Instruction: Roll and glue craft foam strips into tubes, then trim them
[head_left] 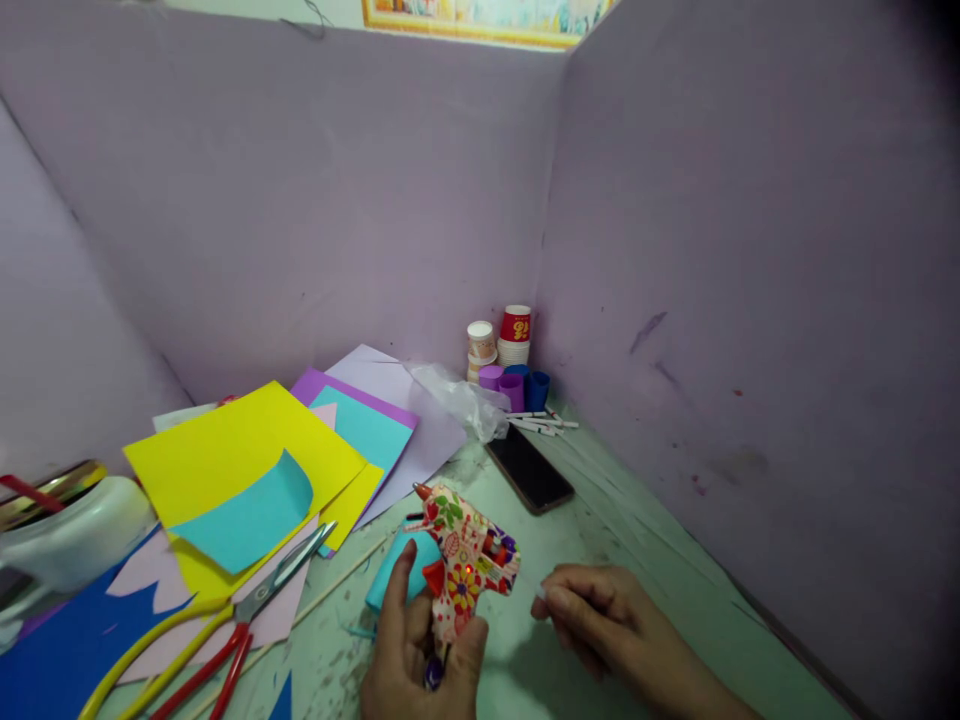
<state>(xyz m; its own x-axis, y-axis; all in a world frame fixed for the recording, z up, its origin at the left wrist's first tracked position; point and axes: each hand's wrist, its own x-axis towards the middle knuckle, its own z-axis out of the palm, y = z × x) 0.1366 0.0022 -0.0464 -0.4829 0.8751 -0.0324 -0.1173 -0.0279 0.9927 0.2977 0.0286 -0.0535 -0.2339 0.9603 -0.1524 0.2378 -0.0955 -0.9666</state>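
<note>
Craft corner by all signs; whether in a home, school or workshop, cannot tell. Pale green surface point(622, 560), smudged, its far corner set where lilac walls point(420, 190) meet; dark and reddish marks on the right-hand one. Coloured paper sheets point(255, 435), some cut, overlapping along the left edge; scissors point(259, 597) with red and yellow handles lying over them, toward the near edge. Flower-patterned glue gun point(465, 575), red light lit, also near side. By the far corner: stacked paper cups point(516, 343), small purple cups point(512, 392), slim white pens point(536, 425).
</note>
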